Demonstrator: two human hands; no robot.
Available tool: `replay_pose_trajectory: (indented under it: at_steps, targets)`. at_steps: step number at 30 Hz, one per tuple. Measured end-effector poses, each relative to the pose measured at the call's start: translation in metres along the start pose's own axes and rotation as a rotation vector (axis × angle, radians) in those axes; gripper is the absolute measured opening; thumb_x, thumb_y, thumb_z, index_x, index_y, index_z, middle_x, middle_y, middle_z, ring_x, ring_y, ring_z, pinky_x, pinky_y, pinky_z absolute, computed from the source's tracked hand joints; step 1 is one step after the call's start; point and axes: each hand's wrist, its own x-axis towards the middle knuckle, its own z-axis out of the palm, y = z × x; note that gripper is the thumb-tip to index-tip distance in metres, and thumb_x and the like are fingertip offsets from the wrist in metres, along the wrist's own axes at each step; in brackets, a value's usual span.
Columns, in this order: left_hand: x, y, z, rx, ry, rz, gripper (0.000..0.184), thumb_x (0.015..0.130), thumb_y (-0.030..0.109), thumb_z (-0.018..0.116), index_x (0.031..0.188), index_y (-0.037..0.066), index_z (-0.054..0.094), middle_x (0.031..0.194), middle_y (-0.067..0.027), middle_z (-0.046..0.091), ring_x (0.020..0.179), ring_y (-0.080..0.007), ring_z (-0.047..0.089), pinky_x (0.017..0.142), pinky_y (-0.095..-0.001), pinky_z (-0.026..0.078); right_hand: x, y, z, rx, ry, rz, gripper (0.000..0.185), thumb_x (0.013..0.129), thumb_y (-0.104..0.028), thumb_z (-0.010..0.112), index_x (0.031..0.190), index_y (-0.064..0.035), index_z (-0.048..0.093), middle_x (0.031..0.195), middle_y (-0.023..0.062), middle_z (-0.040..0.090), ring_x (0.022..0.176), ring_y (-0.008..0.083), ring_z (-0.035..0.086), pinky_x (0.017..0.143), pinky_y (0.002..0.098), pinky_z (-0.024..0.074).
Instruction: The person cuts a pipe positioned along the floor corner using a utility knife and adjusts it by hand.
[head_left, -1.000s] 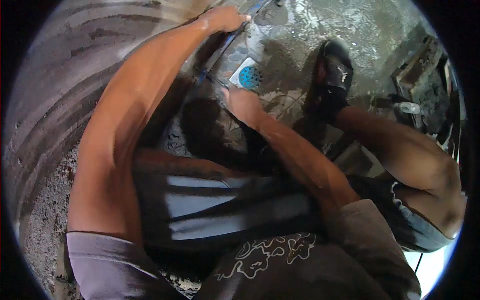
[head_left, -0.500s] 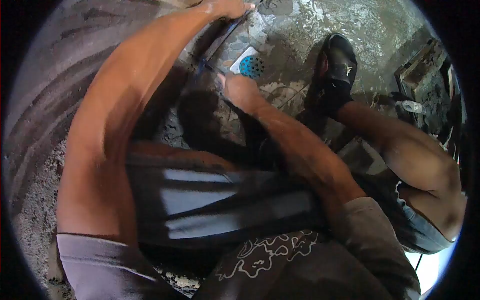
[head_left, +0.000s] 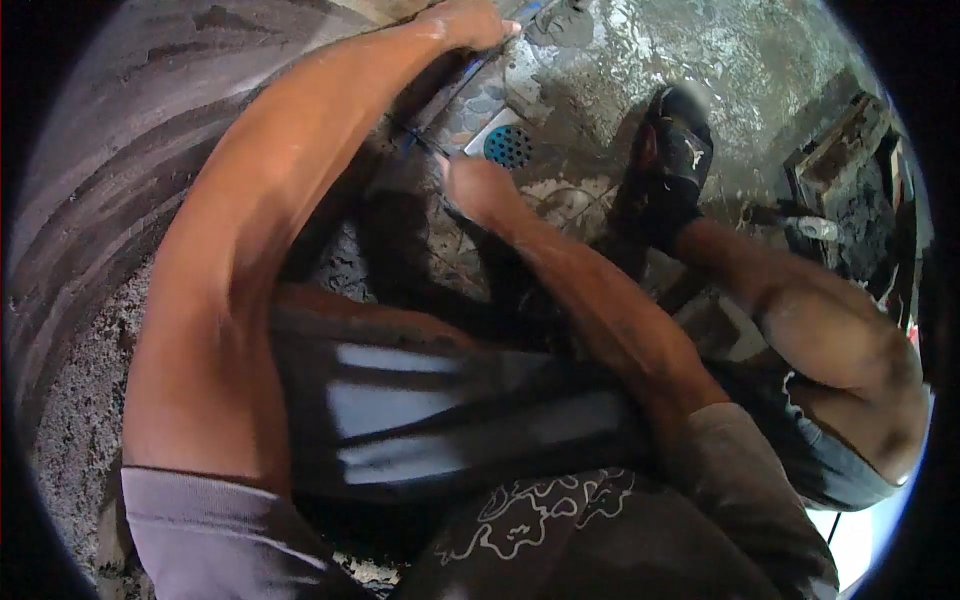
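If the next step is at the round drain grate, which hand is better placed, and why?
Probably the right hand: it is right beside the drain grate and seems closed on a thin dark tool; the left hand is stretched farther away.

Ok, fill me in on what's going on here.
A person is working low over a wet-looking floor. The left hand is stretched forward to a long narrow strip; its exact grip is hidden. The right hand is nearer the body and appears closed around a thin dark tool. Just beyond that hand, a round blue drain grate sits in a pale surround. A dark shoe is planted to the right.
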Motion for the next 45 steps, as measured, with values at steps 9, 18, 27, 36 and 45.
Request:
replay_pose_trajectory:
  at_steps: [9, 18, 27, 36, 45]
  targets:
    - [0.014, -0.012, 0.015, 0.346, -0.064, 0.228, 0.044, 0.094, 0.031, 0.042, 0.083, -0.002, 0.069, 0.085, -0.0225, 0.066, 0.077, -0.0386, 0.064, 0.068, -0.0498, 0.048, 0.007, -0.022, -0.008, 0.089, 0.01, 0.143, 0.049, 0.098, -0.042, 0.034, 0.103, 0.0029, 0.055, 0.087, 0.029, 0.064, 0.085, 0.0489, 0.062, 0.077, 0.0536, 0.0484]
    - [0.003, -0.001, 0.003, 0.03, 0.048, -0.047, 0.069, 0.096, 0.054, 0.03, 0.099, -0.005, 0.067, 0.104, -0.0272, 0.064, 0.102, -0.0445, 0.059, 0.087, -0.0491, 0.046, -0.006, 0.019, 0.0, -0.02, 0.144, -0.143, 0.042, 0.098, -0.037, 0.041, 0.088, 0.0015, 0.056, 0.071, 0.0242, 0.062, 0.068, 0.0423, 0.063, 0.064, 0.0521, 0.0494]
    - [-0.005, 0.007, -0.01, -0.006, -0.04, -0.129, 0.07, 0.095, 0.055, 0.032, 0.105, -0.007, 0.064, 0.112, -0.0285, 0.06, 0.109, -0.0432, 0.056, 0.095, -0.0466, 0.042, -0.032, 0.02, -0.008, -0.141, 0.166, -0.129, 0.031, 0.095, -0.025, 0.045, 0.113, 0.0005, 0.047, 0.079, 0.0236, 0.06, 0.065, 0.04, 0.062, 0.056, 0.0496, 0.0506]
    - [0.01, 0.003, -0.003, 0.064, -0.116, -0.134, 0.068, 0.095, 0.054, 0.034, 0.105, -0.005, 0.065, 0.113, -0.0273, 0.061, 0.108, -0.0416, 0.057, 0.092, -0.0467, 0.044, -0.056, 0.045, -0.013, -0.191, 0.0, -0.296, 0.063, 0.092, -0.007, 0.042, 0.148, -0.0171, 0.016, 0.091, 0.0268, 0.058, 0.07, 0.0398, 0.063, 0.058, 0.0481, 0.0517]
    - [0.009, -0.001, 0.002, 0.036, -0.026, -0.076, 0.06, 0.096, 0.048, 0.036, 0.099, -0.004, 0.067, 0.104, -0.0261, 0.064, 0.101, -0.0415, 0.06, 0.086, -0.0468, 0.047, -0.039, 0.027, -0.022, -0.293, -0.021, -0.307, 0.062, 0.094, -0.007, 0.04, 0.15, -0.0226, 0.018, 0.089, 0.0273, 0.058, 0.067, 0.0388, 0.063, 0.057, 0.0476, 0.0518]
